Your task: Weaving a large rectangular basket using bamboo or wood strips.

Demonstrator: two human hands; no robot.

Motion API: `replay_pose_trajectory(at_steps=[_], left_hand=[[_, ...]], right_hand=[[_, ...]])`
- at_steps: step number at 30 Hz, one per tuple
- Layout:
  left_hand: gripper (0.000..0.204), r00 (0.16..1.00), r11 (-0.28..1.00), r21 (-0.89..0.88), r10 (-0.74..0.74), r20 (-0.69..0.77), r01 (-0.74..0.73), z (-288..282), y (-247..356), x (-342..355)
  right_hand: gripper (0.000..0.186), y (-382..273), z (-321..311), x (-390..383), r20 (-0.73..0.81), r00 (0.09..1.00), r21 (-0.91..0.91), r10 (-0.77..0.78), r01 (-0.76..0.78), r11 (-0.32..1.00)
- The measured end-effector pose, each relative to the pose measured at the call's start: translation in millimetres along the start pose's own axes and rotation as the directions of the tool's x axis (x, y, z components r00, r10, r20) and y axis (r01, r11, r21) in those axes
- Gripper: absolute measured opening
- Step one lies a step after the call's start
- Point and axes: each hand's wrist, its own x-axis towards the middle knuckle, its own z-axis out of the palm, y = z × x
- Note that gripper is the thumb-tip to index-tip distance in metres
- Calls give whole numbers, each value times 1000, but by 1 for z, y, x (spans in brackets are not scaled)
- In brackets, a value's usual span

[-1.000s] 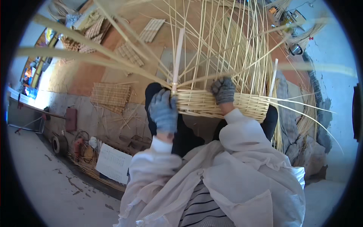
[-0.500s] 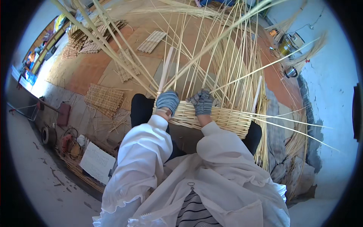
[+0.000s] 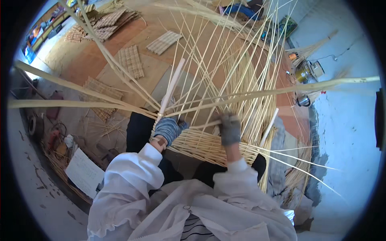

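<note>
Across my knees rests a partly woven wicker panel [image 3: 197, 145], with long thin rods fanning up from its far edge. Two thick pale stakes stand at its ends, the left stake [image 3: 172, 86] and the right stake [image 3: 268, 129]. In a grey striped glove, my left hand [image 3: 171, 131] is closed over the panel's upper left corner, beside the left stake. My right hand [image 3: 229, 129], also gloved, is blurred above the weave's upper edge. A pale wicker rod [image 3: 206, 125] runs between the hands into my right fingers. Thicker rods spread left and right from the corner.
Loose rods [image 3: 245, 68] lie in a long bundle beyond the panel. Finished woven mats [image 3: 164, 42] are on the floor, with a stack [image 3: 114, 22] at far left. A written sheet [image 3: 84, 172] lies at left; a metal kettle [image 3: 303, 99] is by the right wall. Blue clothing [image 3: 243, 11] of another person shows far off.
My right hand has lifted from the panel's edge and moved slightly right, with a rod now stretched to it. Thick rods at the left corner have swung lower to both sides. The view has shifted.
</note>
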Motion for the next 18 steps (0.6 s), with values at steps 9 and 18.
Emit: replay_pose_trajectory(at_steps=[9,18], left_hand=[[39,984,982,66,-178,9,177,-5,15,14],[43,985,980,103,-173,29,169,-11,74,-2]], right_hand=[[30,5,48,87,-226,956,-88,188,-213,973],[37,74,26,138,163,964,-948,-210,212,239]])
